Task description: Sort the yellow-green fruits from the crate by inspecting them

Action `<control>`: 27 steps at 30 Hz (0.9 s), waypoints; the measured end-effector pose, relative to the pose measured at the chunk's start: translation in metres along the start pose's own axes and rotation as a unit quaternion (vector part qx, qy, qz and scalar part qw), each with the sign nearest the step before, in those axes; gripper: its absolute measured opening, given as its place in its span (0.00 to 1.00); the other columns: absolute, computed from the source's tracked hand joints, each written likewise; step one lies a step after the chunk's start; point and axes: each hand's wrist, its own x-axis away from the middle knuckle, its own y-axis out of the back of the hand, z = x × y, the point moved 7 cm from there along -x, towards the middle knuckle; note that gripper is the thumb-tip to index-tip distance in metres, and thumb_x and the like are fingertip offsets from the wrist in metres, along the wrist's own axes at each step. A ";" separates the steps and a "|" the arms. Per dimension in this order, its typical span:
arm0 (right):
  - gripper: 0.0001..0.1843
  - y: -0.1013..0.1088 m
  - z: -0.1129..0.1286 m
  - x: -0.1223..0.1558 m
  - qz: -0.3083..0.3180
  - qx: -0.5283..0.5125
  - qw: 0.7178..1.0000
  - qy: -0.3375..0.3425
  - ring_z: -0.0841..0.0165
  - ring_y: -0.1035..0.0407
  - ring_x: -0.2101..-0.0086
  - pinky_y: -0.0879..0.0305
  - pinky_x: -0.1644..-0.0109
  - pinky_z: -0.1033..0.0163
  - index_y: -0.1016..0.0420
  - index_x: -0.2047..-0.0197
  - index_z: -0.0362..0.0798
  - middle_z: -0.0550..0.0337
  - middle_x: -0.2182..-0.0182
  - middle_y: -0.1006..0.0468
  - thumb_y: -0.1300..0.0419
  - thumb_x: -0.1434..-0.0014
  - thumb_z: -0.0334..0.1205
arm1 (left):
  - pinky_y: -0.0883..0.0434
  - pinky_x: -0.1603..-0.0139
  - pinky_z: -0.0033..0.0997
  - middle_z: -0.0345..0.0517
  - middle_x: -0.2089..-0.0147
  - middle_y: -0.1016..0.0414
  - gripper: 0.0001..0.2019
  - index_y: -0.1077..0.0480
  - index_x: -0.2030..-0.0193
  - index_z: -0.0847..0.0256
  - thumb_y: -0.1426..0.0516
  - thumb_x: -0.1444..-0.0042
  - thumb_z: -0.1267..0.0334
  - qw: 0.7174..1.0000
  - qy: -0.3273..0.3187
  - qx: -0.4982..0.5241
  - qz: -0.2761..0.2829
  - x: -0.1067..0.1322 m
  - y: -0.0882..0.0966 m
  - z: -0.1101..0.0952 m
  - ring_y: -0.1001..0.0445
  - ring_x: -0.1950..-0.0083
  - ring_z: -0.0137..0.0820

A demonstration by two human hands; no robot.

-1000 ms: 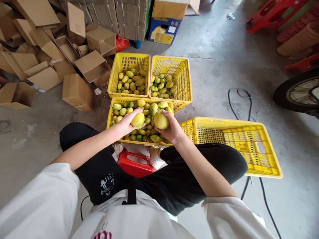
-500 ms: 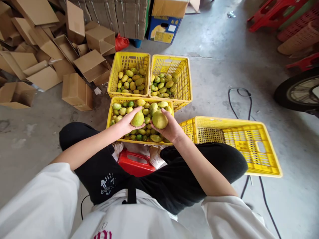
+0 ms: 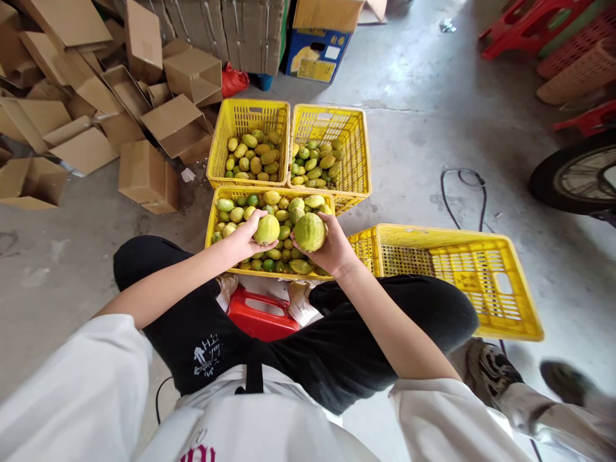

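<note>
My left hand (image 3: 247,236) is closed round a yellow-green lemon (image 3: 266,230), fingers behind it and thumb on top. In my right hand (image 3: 333,247) is a larger, bumpy yellow-green lemon (image 3: 310,232). Both fruits are held side by side, a small gap apart, over the near yellow crate (image 3: 269,276). That crate is full of green and yellow lemons (image 3: 239,215), partly hidden by my hands. Behind it, the left yellow crate (image 3: 250,110) and the right yellow crate (image 3: 359,151) hold more lemons in their lower parts.
On the right a yellow crate (image 3: 481,282) lies by my knee. A red plastic stool (image 3: 262,321) is between my feet. Cardboard boxes (image 3: 149,173) are heaped at left. Another person's shoe (image 3: 491,372) is at lower right. A black cable (image 3: 445,199) and a wheel (image 3: 577,173) are farther right.
Another person's legs and shoes have come into view at lower right. Both lemons have turned slightly in my hands, which stay in nearly the same place.
</note>
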 end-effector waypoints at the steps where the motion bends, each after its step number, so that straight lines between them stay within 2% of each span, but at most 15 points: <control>1: 0.07 0.000 0.000 0.001 0.002 0.002 1.000 -0.002 0.59 0.12 0.61 0.10 0.61 0.60 0.19 0.48 0.56 0.61 0.65 0.14 0.36 0.19 0.48 | 0.13 0.59 0.35 0.47 0.54 0.17 0.07 0.23 0.52 0.54 0.30 0.22 0.60 1.000 0.004 0.003 0.002 0.000 0.000 0.001 0.18 0.58 0.37; 4: 0.06 0.000 0.000 0.002 0.006 0.007 1.000 0.008 0.62 0.15 0.65 0.10 0.63 0.61 0.20 0.48 0.56 0.62 0.62 0.12 0.30 0.22 0.47 | 0.11 0.56 0.38 0.48 0.53 0.16 0.07 0.21 0.50 0.54 0.28 0.25 0.62 1.000 0.010 0.004 0.020 -0.003 0.000 0.002 0.17 0.57 0.39; 7: 0.06 0.000 0.005 0.001 0.011 0.016 0.999 0.044 0.66 0.16 0.63 0.09 0.57 0.63 0.20 0.49 0.57 0.66 0.61 0.12 0.27 0.24 0.41 | 0.10 0.53 0.39 0.49 0.54 0.16 0.09 0.20 0.52 0.56 0.24 0.29 0.65 0.999 -0.008 -0.019 0.044 -0.006 -0.002 0.001 0.16 0.58 0.38; 9: 0.07 0.001 0.007 -0.001 0.015 0.030 0.998 0.060 0.65 0.14 0.59 0.08 0.53 0.62 0.19 0.49 0.57 0.66 0.62 0.13 0.27 0.26 0.38 | 0.11 0.52 0.38 0.49 0.55 0.16 0.10 0.20 0.54 0.57 0.24 0.31 0.68 0.997 -0.030 -0.030 0.058 -0.007 -0.003 0.000 0.15 0.58 0.37; 12: 0.04 0.004 0.005 -0.005 0.009 0.035 0.998 0.051 0.61 0.11 0.57 0.08 0.57 0.61 0.19 0.51 0.56 0.62 0.62 0.12 0.29 0.25 0.39 | 0.11 0.51 0.36 0.46 0.56 0.16 0.09 0.21 0.55 0.56 0.27 0.30 0.71 0.996 -0.055 -0.020 0.060 -0.010 -0.003 -0.003 0.16 0.58 0.35; 14: 0.03 0.005 0.002 -0.008 0.007 0.021 0.999 0.035 0.60 0.10 0.56 0.10 0.60 0.62 0.18 0.50 0.55 0.60 0.59 0.10 0.30 0.25 0.42 | 0.13 0.55 0.35 0.45 0.57 0.16 0.11 0.22 0.55 0.54 0.26 0.31 0.71 0.997 -0.061 -0.007 0.048 -0.011 -0.001 -0.003 0.17 0.56 0.37; 17: 0.05 0.006 -0.001 -0.010 0.009 0.000 1.000 0.028 0.58 0.09 0.53 0.08 0.56 0.60 0.18 0.49 0.55 0.60 0.58 0.10 0.30 0.26 0.43 | 0.16 0.64 0.35 0.46 0.59 0.17 0.18 0.23 0.54 0.50 0.20 0.39 0.66 0.998 -0.051 0.002 0.032 -0.012 0.001 -0.002 0.20 0.54 0.44; 19: 0.05 0.006 -0.002 -0.011 0.009 -0.010 0.999 0.030 0.56 0.09 0.51 0.06 0.52 0.57 0.18 0.49 0.55 0.59 0.59 0.10 0.30 0.26 0.43 | 0.16 0.63 0.35 0.46 0.58 0.17 0.16 0.24 0.54 0.50 0.21 0.35 0.61 0.999 -0.032 -0.002 0.027 -0.012 0.001 0.000 0.19 0.55 0.43; 21: 0.04 0.005 -0.002 -0.010 0.010 -0.014 0.999 0.030 0.56 0.09 0.51 0.06 0.50 0.54 0.18 0.49 0.55 0.59 0.59 0.11 0.31 0.25 0.43 | 0.15 0.59 0.33 0.45 0.56 0.17 0.11 0.24 0.54 0.52 0.27 0.28 0.59 1.000 -0.014 -0.005 0.025 -0.010 0.001 0.001 0.17 0.56 0.39; 24: 0.03 0.006 -0.003 -0.010 0.012 -0.002 1.000 0.026 0.57 0.09 0.54 0.05 0.52 0.55 0.18 0.49 0.55 0.59 0.60 0.12 0.31 0.23 0.43 | 0.12 0.56 0.36 0.44 0.56 0.17 0.08 0.24 0.52 0.53 0.29 0.27 0.62 0.999 0.004 -0.007 0.032 -0.007 -0.001 0.002 0.16 0.58 0.38; 27: 0.07 0.008 -0.001 -0.012 0.030 0.012 0.999 0.035 0.59 0.10 0.59 0.05 0.54 0.56 0.17 0.48 0.55 0.59 0.60 0.12 0.26 0.25 0.42 | 0.11 0.58 0.35 0.44 0.59 0.18 0.07 0.23 0.52 0.54 0.30 0.26 0.65 0.998 0.007 -0.030 0.051 -0.004 -0.004 0.002 0.16 0.62 0.36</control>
